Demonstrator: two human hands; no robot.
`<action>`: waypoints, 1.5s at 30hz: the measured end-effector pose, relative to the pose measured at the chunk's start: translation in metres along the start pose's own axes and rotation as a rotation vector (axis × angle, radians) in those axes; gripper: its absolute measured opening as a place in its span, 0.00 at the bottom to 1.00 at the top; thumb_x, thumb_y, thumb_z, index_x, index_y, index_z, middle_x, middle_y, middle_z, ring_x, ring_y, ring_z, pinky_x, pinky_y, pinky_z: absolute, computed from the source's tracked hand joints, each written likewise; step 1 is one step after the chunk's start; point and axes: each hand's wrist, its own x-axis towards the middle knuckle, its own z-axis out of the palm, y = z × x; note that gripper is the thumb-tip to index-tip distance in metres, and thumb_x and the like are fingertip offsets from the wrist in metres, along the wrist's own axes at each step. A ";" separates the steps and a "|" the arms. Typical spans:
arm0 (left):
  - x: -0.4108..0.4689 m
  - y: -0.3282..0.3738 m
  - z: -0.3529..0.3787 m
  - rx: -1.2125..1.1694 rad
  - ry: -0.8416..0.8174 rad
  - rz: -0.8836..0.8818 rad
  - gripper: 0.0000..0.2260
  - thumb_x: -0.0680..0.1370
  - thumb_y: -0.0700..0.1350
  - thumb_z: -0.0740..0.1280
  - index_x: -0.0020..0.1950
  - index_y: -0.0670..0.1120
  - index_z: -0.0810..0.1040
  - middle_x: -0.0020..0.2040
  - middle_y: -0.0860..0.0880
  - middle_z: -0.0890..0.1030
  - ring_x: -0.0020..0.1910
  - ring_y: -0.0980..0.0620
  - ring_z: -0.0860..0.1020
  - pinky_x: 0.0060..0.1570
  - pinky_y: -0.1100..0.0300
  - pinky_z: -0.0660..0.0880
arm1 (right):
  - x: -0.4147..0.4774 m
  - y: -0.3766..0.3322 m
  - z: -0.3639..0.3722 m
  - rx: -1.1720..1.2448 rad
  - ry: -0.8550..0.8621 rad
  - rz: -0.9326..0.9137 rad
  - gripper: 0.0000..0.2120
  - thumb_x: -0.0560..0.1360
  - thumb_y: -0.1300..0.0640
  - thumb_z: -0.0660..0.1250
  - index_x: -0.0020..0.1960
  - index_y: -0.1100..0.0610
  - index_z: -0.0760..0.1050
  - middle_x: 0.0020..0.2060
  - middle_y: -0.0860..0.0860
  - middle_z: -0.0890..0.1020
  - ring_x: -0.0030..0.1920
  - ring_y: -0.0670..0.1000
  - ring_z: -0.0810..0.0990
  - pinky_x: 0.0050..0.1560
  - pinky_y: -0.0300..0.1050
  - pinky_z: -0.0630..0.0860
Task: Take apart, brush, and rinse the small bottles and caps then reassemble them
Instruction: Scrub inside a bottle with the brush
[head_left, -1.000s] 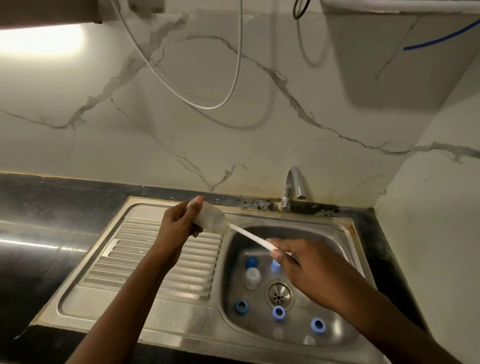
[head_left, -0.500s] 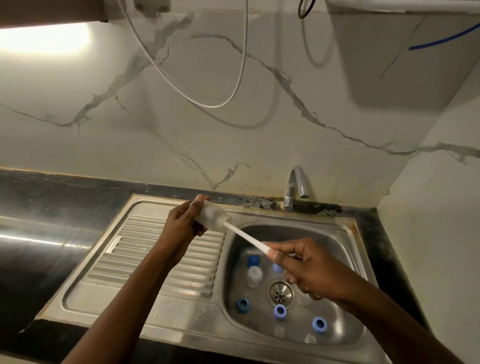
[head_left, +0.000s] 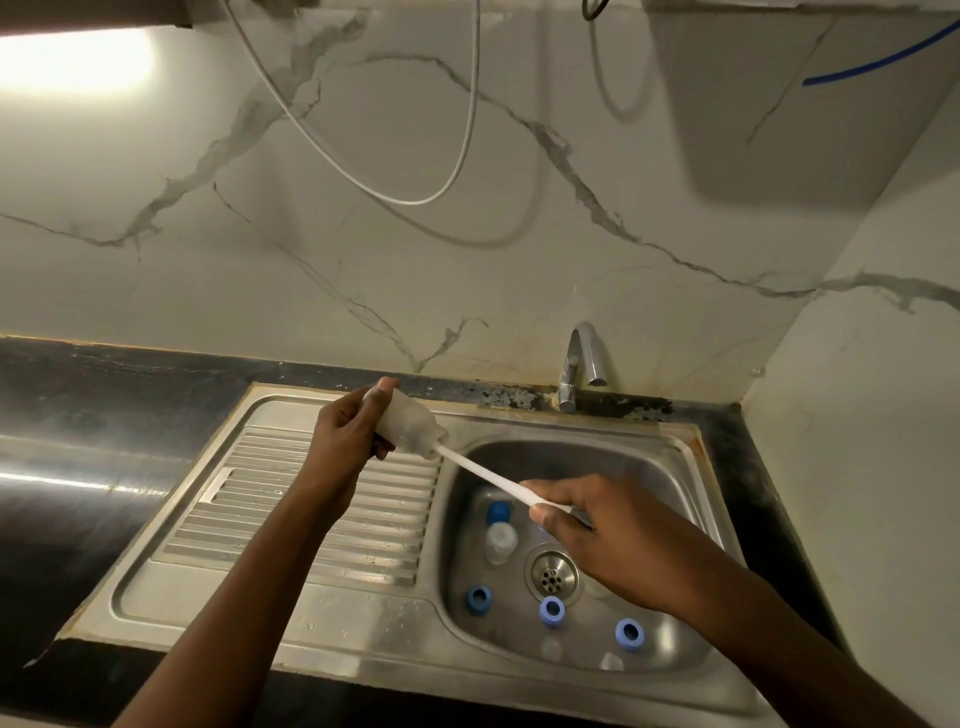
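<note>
My left hand (head_left: 347, 435) grips a small translucent bottle (head_left: 410, 426) above the draining board, its mouth tilted down to the right. A white brush handle (head_left: 488, 477) runs out of the bottle's mouth to my right hand (head_left: 608, 535), which pinches its far end over the sink basin (head_left: 670, 467). The brush head is hidden inside the bottle. In the basin lie another clear bottle (head_left: 500, 541), a blue-capped one (head_left: 498, 512) behind it, and three loose blue caps (head_left: 479, 598) (head_left: 551, 611) (head_left: 629, 634) near the drain (head_left: 551, 574).
A chrome tap (head_left: 581, 364) stands at the back of the sink. The ribbed steel draining board (head_left: 311, 499) lies left of the basin, with dark countertop (head_left: 78, 447) beyond it. Marble wall closes in on the right; a white hose (head_left: 415, 200) loops overhead.
My right hand has drawn the brush handle a little further out of the bottle, down and to the right. The left hand and bottle have barely moved.
</note>
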 end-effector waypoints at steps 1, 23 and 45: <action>0.000 -0.001 0.000 -0.001 0.004 -0.009 0.26 0.78 0.60 0.67 0.68 0.44 0.81 0.59 0.39 0.79 0.46 0.47 0.78 0.40 0.59 0.78 | -0.002 0.000 0.000 0.032 -0.011 -0.001 0.17 0.84 0.42 0.62 0.72 0.38 0.75 0.48 0.46 0.87 0.45 0.49 0.86 0.49 0.51 0.85; -0.001 -0.015 0.004 -0.082 -0.023 -0.134 0.18 0.84 0.57 0.66 0.64 0.46 0.84 0.59 0.36 0.81 0.43 0.45 0.76 0.41 0.56 0.77 | -0.019 0.010 -0.005 -0.154 0.210 -0.032 0.21 0.84 0.39 0.60 0.77 0.33 0.68 0.37 0.40 0.81 0.37 0.40 0.80 0.35 0.32 0.74; 0.012 -0.061 0.071 -0.124 0.016 -0.257 0.11 0.85 0.52 0.67 0.63 0.49 0.82 0.64 0.41 0.79 0.57 0.42 0.81 0.47 0.54 0.81 | -0.100 0.104 -0.054 -0.241 0.270 0.223 0.22 0.82 0.34 0.56 0.76 0.30 0.68 0.44 0.41 0.86 0.38 0.41 0.81 0.37 0.24 0.67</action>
